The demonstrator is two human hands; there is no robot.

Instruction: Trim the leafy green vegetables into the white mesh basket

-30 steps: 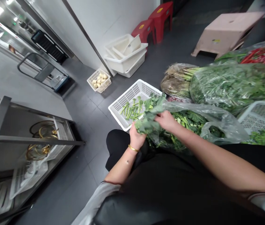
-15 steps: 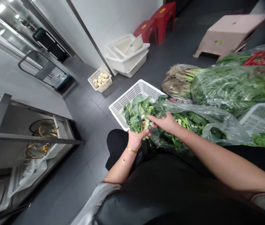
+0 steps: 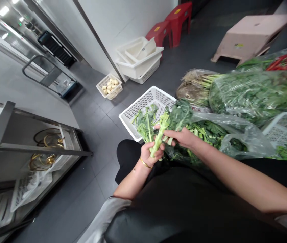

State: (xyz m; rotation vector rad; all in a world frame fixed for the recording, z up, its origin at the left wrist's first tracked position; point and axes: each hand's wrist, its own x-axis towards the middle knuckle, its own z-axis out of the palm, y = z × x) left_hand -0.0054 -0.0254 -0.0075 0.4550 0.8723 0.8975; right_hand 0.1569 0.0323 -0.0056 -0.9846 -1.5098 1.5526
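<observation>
My left hand [image 3: 148,154] is wrapped round the lower end of a thick pale-green broccoli stalk [image 3: 159,137]; its pale florets point up and away from me. My right hand [image 3: 183,137] closes on a dark green broccoli leaf [image 3: 181,113] right beside that stalk. Whether the leaf is still joined to the stalk, I cannot tell. More leafy stems [image 3: 145,123] show behind my left fingers, above the white slotted basket [image 3: 167,96]. Close to my right forearm lies an open clear plastic bag [image 3: 237,130] with leafy green stalks in it.
Bagged greens [image 3: 255,92] and a rooty bundle [image 3: 192,89] lie to the right. Beyond the basket are a small basket of pale vegetables [image 3: 111,86], stacked white tubs [image 3: 138,65], red stools [image 3: 180,23] and a pink stool [image 3: 249,35]. A metal shelf [image 3: 44,148] stands left.
The pale stalk now stands more upright in my left hand. My right hand has shifted slightly right and down, and the dark leaf is now spread out to the stalk's right.
</observation>
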